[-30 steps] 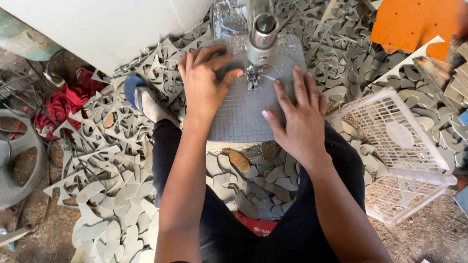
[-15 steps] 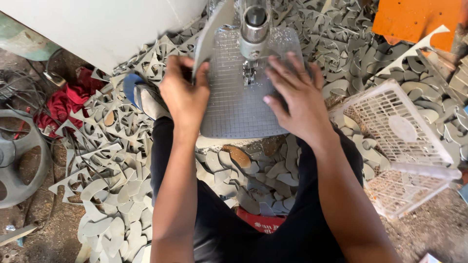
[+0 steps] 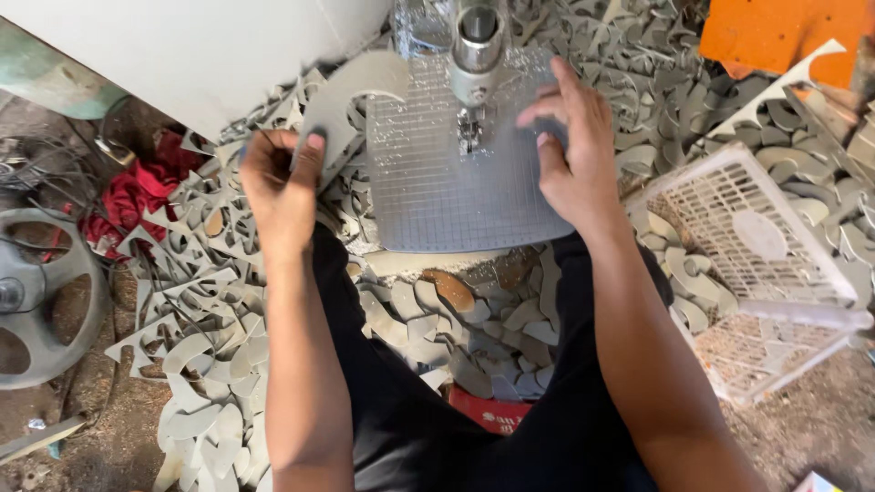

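Seen from above, a seated person works at a cutting machine [image 3: 477, 55] over a gridded grey work plate [image 3: 447, 182]. The left hand [image 3: 278, 182] pinches a curved grey offcut [image 3: 342, 105] between thumb and fingers, lifted at the plate's left edge. The right hand [image 3: 574, 150] rests on the plate, fingers spread. Grey scraps [image 3: 210, 301] cover the floor; a white plastic basket [image 3: 756, 237] sits right.

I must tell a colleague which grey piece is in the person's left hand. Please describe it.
Find the metal machine head over the gridded grey sheet. Just left, the left hand lifts a curved grey offcut. Unlike the scraps on the floor, it is raised and pinched between fingers.
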Tool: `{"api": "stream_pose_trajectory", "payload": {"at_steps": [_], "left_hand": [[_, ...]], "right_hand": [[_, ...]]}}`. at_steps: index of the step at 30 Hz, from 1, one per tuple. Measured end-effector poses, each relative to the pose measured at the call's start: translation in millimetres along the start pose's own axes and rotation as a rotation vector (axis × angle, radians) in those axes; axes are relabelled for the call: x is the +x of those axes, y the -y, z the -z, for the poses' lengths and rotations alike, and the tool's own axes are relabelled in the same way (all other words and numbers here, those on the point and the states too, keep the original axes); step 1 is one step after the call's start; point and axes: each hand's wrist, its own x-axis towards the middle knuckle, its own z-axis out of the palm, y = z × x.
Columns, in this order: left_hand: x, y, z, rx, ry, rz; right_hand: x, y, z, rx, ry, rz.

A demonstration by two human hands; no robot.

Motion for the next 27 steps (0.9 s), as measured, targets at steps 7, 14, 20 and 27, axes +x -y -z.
{"api": "stream_pose_trajectory", "payload": {"at_steps": [7,14,20,27], "left_hand": [[2,-2,-3,0.006,-0.010,0.059],[-6,-13,38,-0.022,0.396,0.217],[-36,-33,-21,0.217,0.862,0.149],[-59,-66,-33,0.125,1.039,-0.113]], "right_hand": [[24,11,-13,-0.338,-0.011,0.079],[-10,23,14,0.571,-0.276,0.001],[-64,42,50,0.632,0.558,-0.215],[-135,-51,184,0.601,-0.068,-0.586]]}}
